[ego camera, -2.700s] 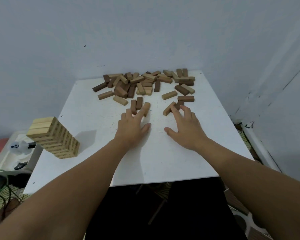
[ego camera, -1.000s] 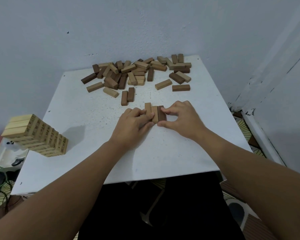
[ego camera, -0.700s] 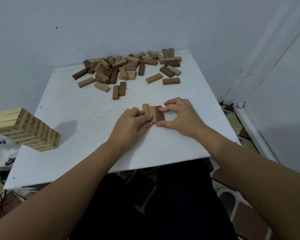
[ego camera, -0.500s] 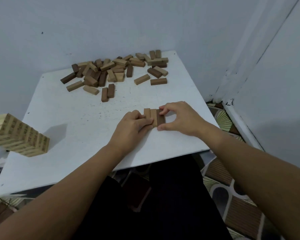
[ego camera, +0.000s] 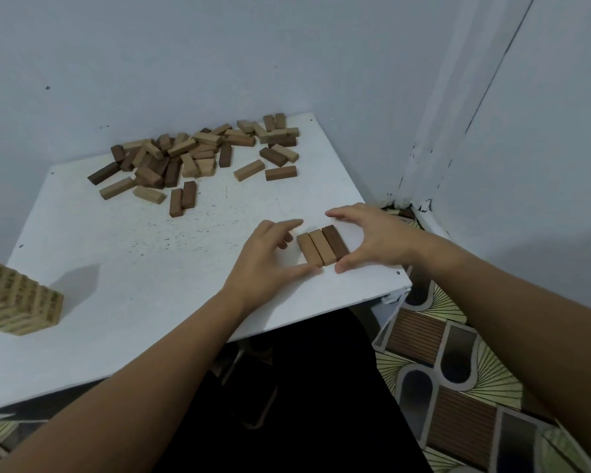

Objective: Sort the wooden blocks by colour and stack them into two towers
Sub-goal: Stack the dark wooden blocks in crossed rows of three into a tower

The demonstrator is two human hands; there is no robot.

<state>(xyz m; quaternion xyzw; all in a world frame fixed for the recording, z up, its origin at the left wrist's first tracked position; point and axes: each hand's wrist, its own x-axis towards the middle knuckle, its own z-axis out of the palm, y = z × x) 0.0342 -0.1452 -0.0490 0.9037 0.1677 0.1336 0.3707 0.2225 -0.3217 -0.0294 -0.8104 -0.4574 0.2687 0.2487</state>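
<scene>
Three brown blocks [ego camera: 322, 247] lie side by side in a flat row near the right front corner of the white table [ego camera: 144, 268]; the rightmost one is darkest. My left hand [ego camera: 265, 256] rests just left of the row, fingers loose, thumb tip by the row's near end. My right hand [ego camera: 372, 237] arches over the row's right side, fingers straight past its far end, thumb at the near end of the dark block. Neither hand grips a block. A tower of light blocks [ego camera: 17, 298] stands at the left edge.
A loose pile of mixed light and dark blocks [ego camera: 191, 155] lies along the table's back edge by the wall. Two brown blocks [ego camera: 182, 198] lie apart in front of it. The table's right edge is close to the row; patterned floor [ego camera: 458, 370] shows beyond.
Both hands pulled blocks from the pile and pressed three together into a row. Now the fingers have spread and eased off the row. The view has swung right.
</scene>
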